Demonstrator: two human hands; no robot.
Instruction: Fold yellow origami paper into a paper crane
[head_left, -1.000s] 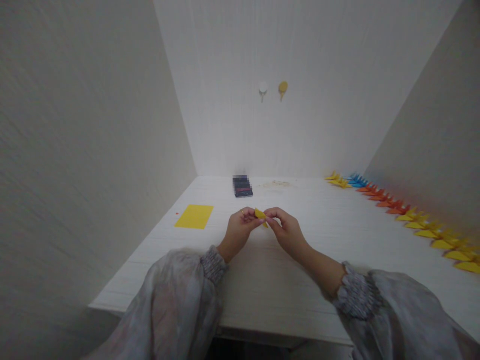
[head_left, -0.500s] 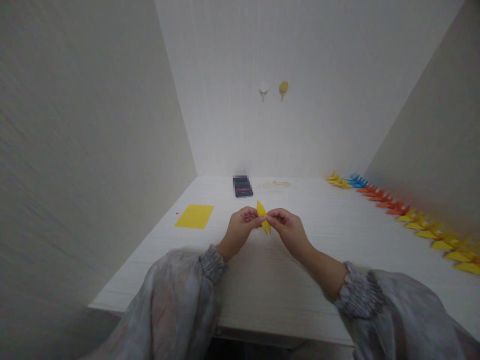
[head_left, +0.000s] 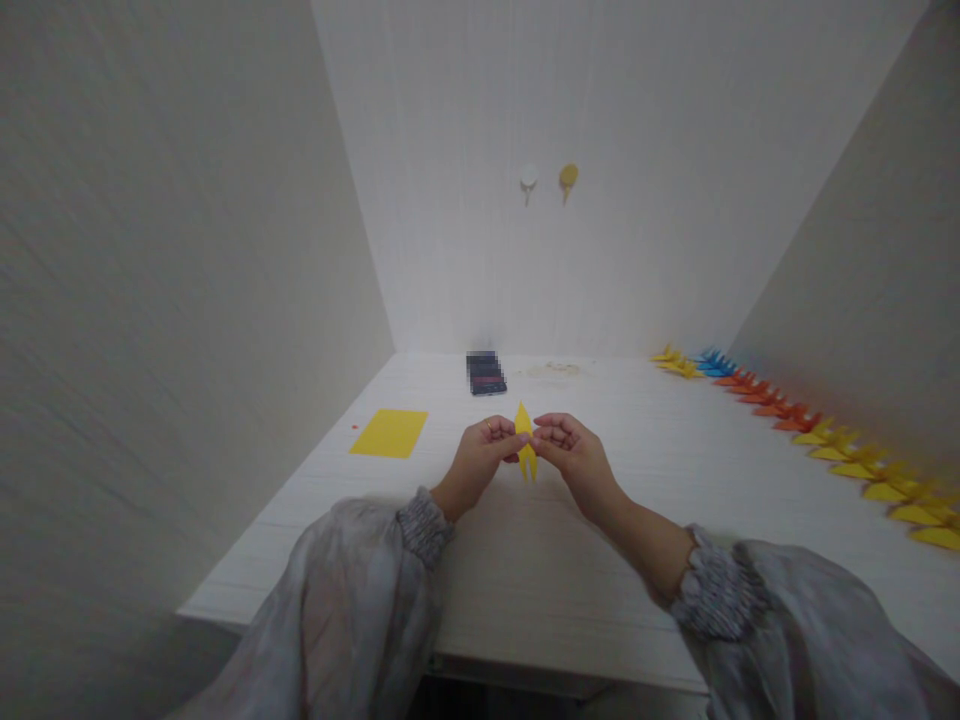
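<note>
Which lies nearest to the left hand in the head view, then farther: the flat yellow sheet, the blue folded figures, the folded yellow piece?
1. folded yellow piece: in the left hand grip, centre.
2. flat yellow sheet: on the table, to the left.
3. blue folded figures: far back, to the right.

Pale walls [head_left: 187, 250], white table [head_left: 525, 560]

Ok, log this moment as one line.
left hand: pinching folded yellow paper | right hand: pinching it | pose: upright over table | nearby: yellow sheet, phone, crane row
</note>
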